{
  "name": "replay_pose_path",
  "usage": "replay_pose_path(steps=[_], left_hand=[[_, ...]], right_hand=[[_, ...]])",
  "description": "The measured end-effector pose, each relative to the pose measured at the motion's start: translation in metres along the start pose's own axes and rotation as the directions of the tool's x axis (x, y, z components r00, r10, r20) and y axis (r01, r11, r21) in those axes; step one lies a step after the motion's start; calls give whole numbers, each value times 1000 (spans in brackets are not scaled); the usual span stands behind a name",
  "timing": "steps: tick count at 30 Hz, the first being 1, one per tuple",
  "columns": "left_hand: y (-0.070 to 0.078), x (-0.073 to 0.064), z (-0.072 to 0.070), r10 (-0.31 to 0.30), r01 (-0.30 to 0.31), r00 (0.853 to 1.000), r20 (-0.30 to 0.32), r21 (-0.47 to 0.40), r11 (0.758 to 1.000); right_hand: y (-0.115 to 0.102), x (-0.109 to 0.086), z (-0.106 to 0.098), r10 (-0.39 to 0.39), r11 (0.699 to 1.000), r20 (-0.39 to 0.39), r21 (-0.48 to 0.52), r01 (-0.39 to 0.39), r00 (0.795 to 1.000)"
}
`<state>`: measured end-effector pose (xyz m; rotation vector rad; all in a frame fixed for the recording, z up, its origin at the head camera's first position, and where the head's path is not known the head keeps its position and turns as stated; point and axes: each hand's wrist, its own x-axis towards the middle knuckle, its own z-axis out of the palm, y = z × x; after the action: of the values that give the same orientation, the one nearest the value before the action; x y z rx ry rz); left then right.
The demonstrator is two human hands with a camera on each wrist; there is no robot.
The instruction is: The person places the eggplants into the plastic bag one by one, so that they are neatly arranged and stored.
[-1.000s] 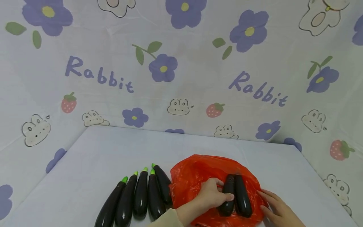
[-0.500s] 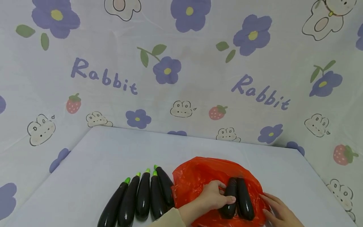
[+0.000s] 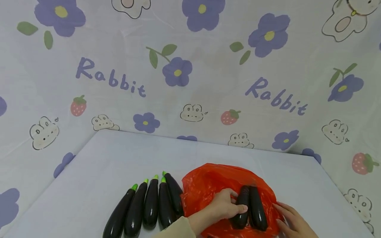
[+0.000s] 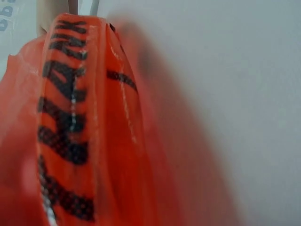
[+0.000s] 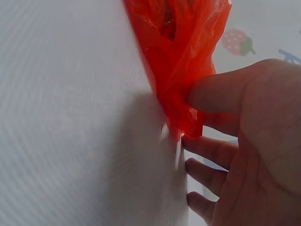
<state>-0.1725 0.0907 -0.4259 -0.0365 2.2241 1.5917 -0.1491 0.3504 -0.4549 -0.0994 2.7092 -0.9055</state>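
Note:
A red plastic bag (image 3: 202, 188) lies spread on the table with two dark eggplants on it, side by side. My left hand (image 3: 221, 206) reaches over the bag and grips the left eggplant (image 3: 244, 195), thumb across its front and fingers on the far side. The right eggplant (image 3: 257, 208) lies just beside it, untouched by the hand. At the bag's right edge is my right hand (image 3: 294, 219); in the right wrist view its thumb and forefinger pinch the bag's gathered rim (image 5: 181, 94). Black lettering shows on the bag (image 4: 70, 94) in the left wrist view, where the left hand is hidden.
Several more eggplants (image 3: 150, 205) with bright green stems lie in a fanned row left of the bag. They rest on the white table (image 3: 119, 155). Behind the table hangs a cloth (image 3: 205, 69) printed with flowers and rabbits.
The head view has shifted slightly, so everything sits a little further right in it. Both hands keep their holds, and the eggplants and bag stay in place.

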Motion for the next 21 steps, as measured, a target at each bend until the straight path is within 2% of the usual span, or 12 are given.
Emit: replay_pose_path(steps=[7,12,21], left_hand=[[3,-4,3,48,-47,999,-20,31,998],[2,-8,6,66,-67,997,-42,-13,998],[12,-15,-1,51,-51,999,-9,-7,999]], right_hand=[[3,3,-1,-60,997,-17,-49,60,998],[7,3,-1,-124,988,-27,-94,121,992],[2,-1,-2,-67,997,-25,-35,66,997]])
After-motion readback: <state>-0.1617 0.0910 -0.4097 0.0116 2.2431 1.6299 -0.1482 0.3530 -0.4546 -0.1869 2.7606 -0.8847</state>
